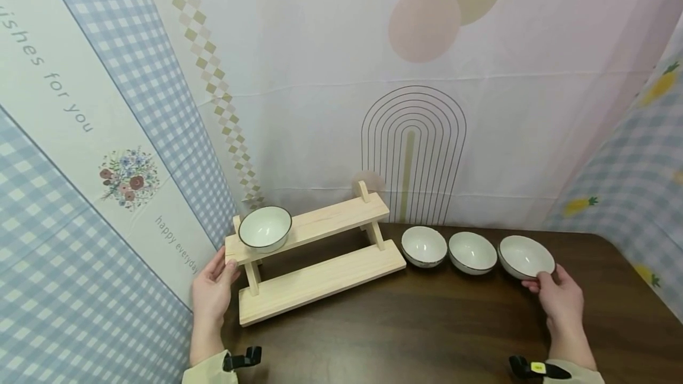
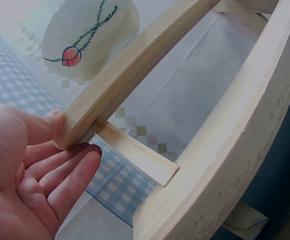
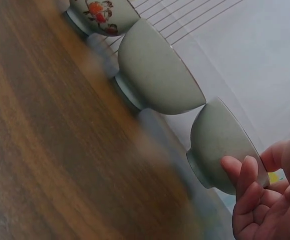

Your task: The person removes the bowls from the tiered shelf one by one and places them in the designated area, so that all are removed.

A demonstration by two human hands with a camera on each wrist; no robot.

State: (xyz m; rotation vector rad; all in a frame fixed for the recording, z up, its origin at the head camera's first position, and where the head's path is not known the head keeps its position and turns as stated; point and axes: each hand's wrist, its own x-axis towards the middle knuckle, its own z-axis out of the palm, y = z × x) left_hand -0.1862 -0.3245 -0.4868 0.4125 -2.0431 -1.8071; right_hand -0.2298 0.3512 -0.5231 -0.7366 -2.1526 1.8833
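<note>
My left hand point(image 1: 213, 289) grips the left end of the upper board of a pale two-tier wooden shelf point(image 1: 325, 282). In the left wrist view the thumb lies on the end of that board, and the fingers point(image 2: 80, 160) curl beneath it. A white bowl with a dark rim point(image 1: 265, 230) stands on the upper tier, near this hand; a red flower decorates its side. At the right, my right hand point(image 1: 562, 298) pinches the near right rim of another white bowl point(image 1: 525, 256). The right wrist view shows its fingertips point(image 3: 232, 167) against the bowl's plain outer wall.
Two more white bowls, the left one point(image 1: 424, 246) and the middle one point(image 1: 472, 252), line up between the shelf and the held bowl. All are on or over a dark wooden table point(image 1: 405, 330). Printed cloth point(image 1: 320, 105) hangs behind and at both sides.
</note>
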